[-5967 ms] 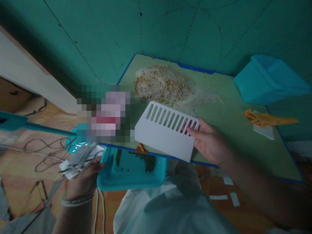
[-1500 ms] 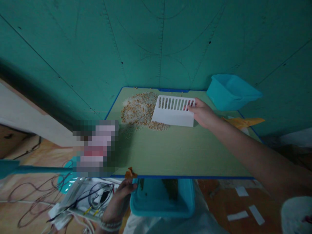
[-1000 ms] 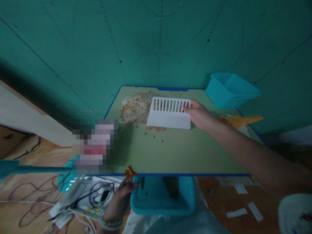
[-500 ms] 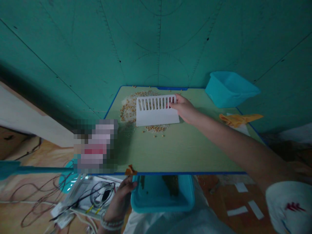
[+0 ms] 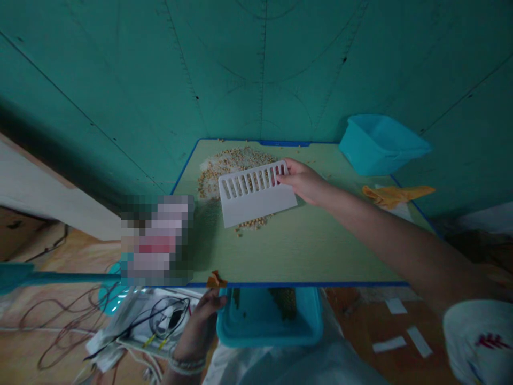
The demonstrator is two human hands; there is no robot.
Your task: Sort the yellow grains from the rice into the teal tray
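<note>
My right hand [image 5: 305,182] grips the right end of a white slotted scraper [image 5: 256,193], which stands tilted on the green table [image 5: 304,246] beside a heap of tan grains and white rice [image 5: 228,166]. A few grains lie at the scraper's near edge. My left hand [image 5: 200,326] is closed on the left rim of a teal tray [image 5: 270,321] held just below the table's front edge. The tray holds some dark green grains.
A teal tub [image 5: 379,143] stands at the table's far right corner, with an orange cloth [image 5: 395,193] beside it. A blurred-out patch [image 5: 156,240] covers the table's left edge. Wires and a white device [image 5: 148,326] lie on the floor at left.
My right hand has slid the scraper leftward and toward me across the grain heap, tilting it and dragging some grains along. My left hand and the tray stay put.
</note>
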